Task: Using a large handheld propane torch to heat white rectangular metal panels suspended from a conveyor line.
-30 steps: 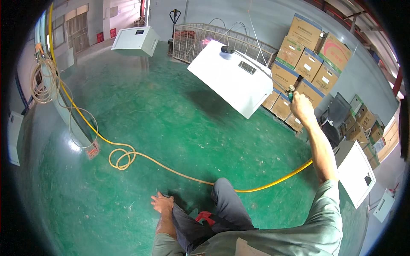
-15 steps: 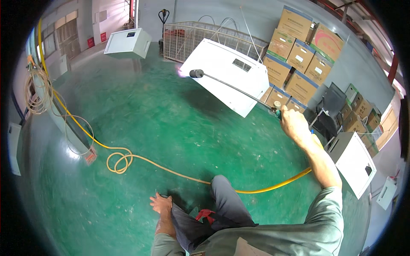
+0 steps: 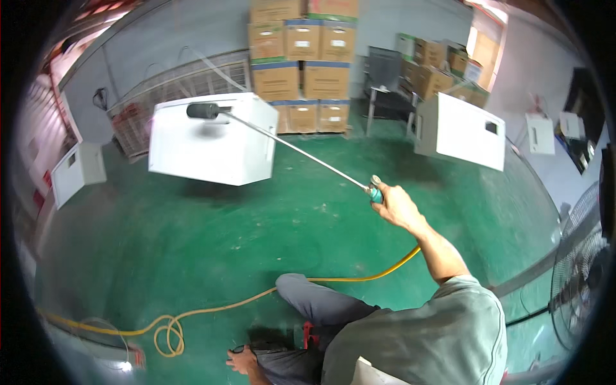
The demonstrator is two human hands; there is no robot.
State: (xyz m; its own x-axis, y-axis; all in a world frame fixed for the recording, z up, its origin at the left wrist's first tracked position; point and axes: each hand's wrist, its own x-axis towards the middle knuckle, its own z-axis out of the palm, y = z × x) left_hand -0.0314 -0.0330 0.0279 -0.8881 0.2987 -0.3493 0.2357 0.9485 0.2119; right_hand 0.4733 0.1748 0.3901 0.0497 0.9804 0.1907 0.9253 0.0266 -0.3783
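My right hand (image 3: 399, 206) is wrapped round the green handle of a long gas torch (image 3: 301, 156), at arm's length. Its thin metal rod reaches up and left to a black cylindrical burner head (image 3: 203, 111). In the picture the burner overlaps a white box-shaped cabinet (image 3: 212, 151) that appears suspended above the floor; the gap between them I cannot judge. A yellow hose (image 3: 359, 279) runs from below my right forearm across the floor. My left hand (image 3: 242, 360) rests by my left knee, fingers apart and holding nothing.
Another white cabinet (image 3: 465, 131) is at right, and a smaller one (image 3: 77, 172) at far left. Behind are stacked cardboard boxes (image 3: 301, 77), a wire cage (image 3: 173, 90) and a dark chair (image 3: 384, 70). The hose loops (image 3: 170, 335) on the green floor. A fan (image 3: 581, 269) stands far right.
The view has swung right, so the background sits further left. The central cabinet now shows its side face too. The torch remains in my right hand; the purple flame glow seen earlier is fainter.
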